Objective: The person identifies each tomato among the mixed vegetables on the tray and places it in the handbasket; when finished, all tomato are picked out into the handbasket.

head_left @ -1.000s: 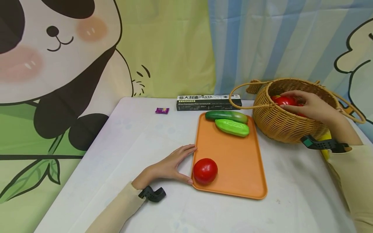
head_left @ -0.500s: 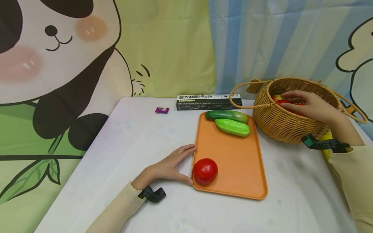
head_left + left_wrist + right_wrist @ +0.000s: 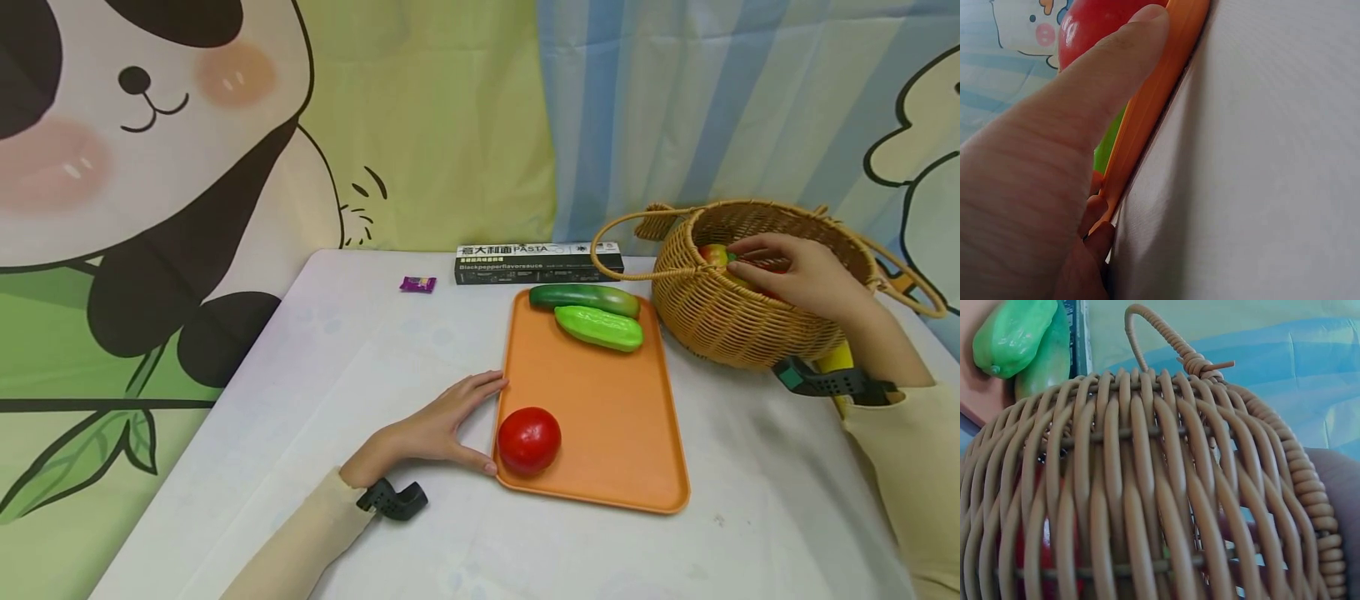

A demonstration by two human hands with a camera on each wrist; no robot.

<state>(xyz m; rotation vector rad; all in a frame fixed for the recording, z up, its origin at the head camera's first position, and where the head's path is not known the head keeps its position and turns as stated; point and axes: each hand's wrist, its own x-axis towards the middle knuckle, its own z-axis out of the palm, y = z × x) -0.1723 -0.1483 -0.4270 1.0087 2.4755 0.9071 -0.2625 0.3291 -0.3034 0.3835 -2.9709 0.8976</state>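
Observation:
My left hand [image 3: 438, 427] rests at the left side of an orange tray [image 3: 600, 433], thumb and spread fingers touching its rim. On the tray, near the thumb, sits a red tomato [image 3: 529, 441]. A dark green cucumber [image 3: 581, 298] and a light green cucumber [image 3: 597, 328] lie at the tray's far end. My right hand [image 3: 806, 275] reaches over the rim into a wicker basket [image 3: 738, 321], its fingers bent down by a red and yellow fruit [image 3: 715, 252] with a bit of green. Red produce [image 3: 1050, 544] shows through the weave; the wicker hides whether the fingers grip anything.
A black pasta box [image 3: 536, 265] stands behind the tray, with a purple wrapped sweet [image 3: 417, 284] left of it. The basket handle [image 3: 611, 229] sticks out toward the box. Something yellow [image 3: 836, 358] lies partly hidden behind the right wrist. A printed curtain closes off the back.
Inside the basket, my right hand's fingers have shifted slightly; the red tomato by them has dropped from sight and more of the red and yellow fruit shows. The left hand stays put.

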